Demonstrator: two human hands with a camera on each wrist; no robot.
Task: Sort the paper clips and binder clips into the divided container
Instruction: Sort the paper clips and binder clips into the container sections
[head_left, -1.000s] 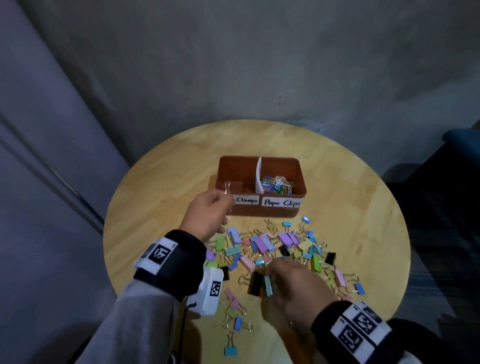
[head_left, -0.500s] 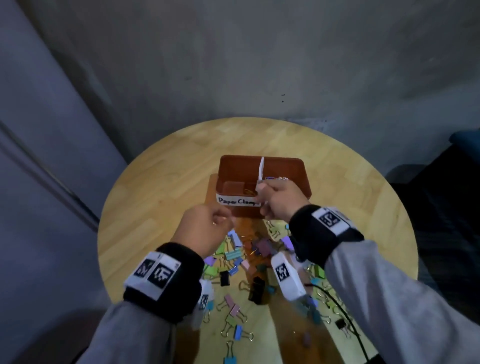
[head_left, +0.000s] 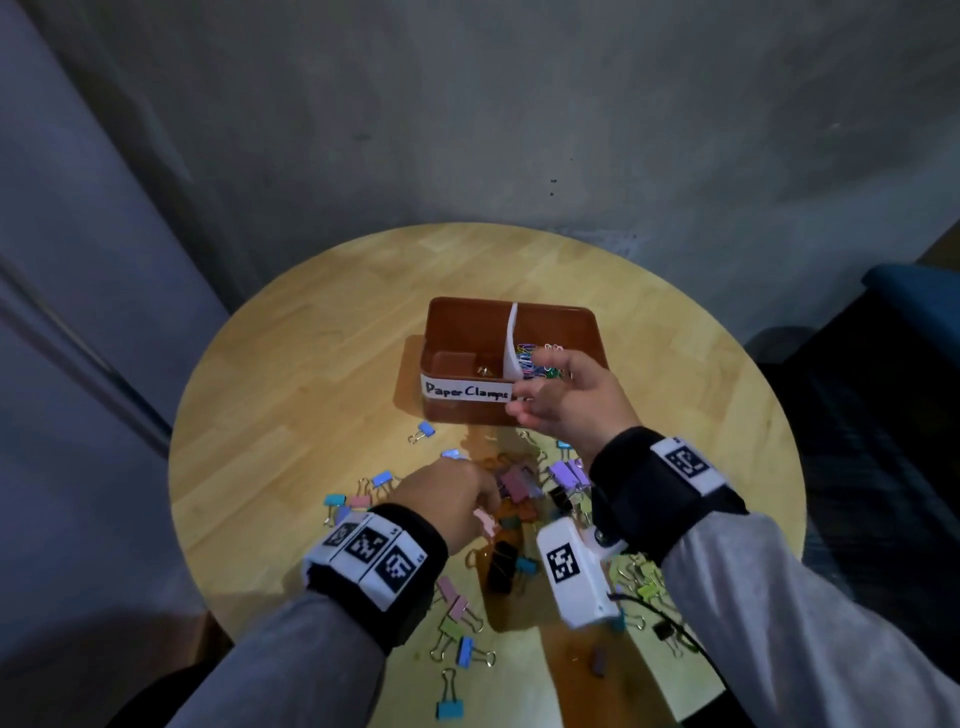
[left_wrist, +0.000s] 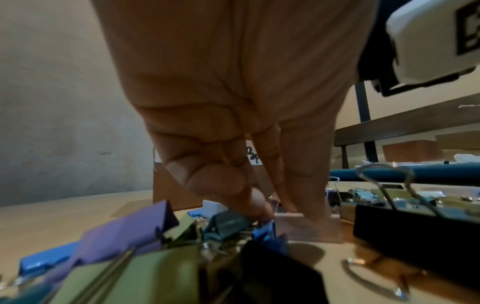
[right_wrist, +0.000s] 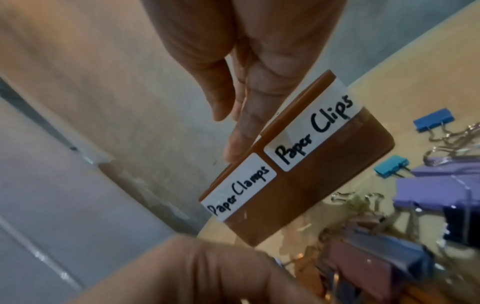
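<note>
- Binder clips (head_left: 519, 488) lie heaped on the desk (head_left: 311, 374), near the box (head_left: 467, 332).
- Left hand (head_left: 447, 499) pinches into the heap; what it grips, I cannot tell.
- Right hand (head_left: 566, 400) hangs released over the box's front rim.

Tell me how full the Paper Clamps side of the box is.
Nearly empty. The head view shows one clip on its bare floor, left of the white divider; the colored paper clips are piled on the other side.

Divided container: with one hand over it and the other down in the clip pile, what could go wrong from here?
1. The right hand hangs open over the front wall by the white divider; a careless pull back might nudge the divided container.
2. The left hand digs in tangled binder clips; wire handles may snag and drag extras.
</note>
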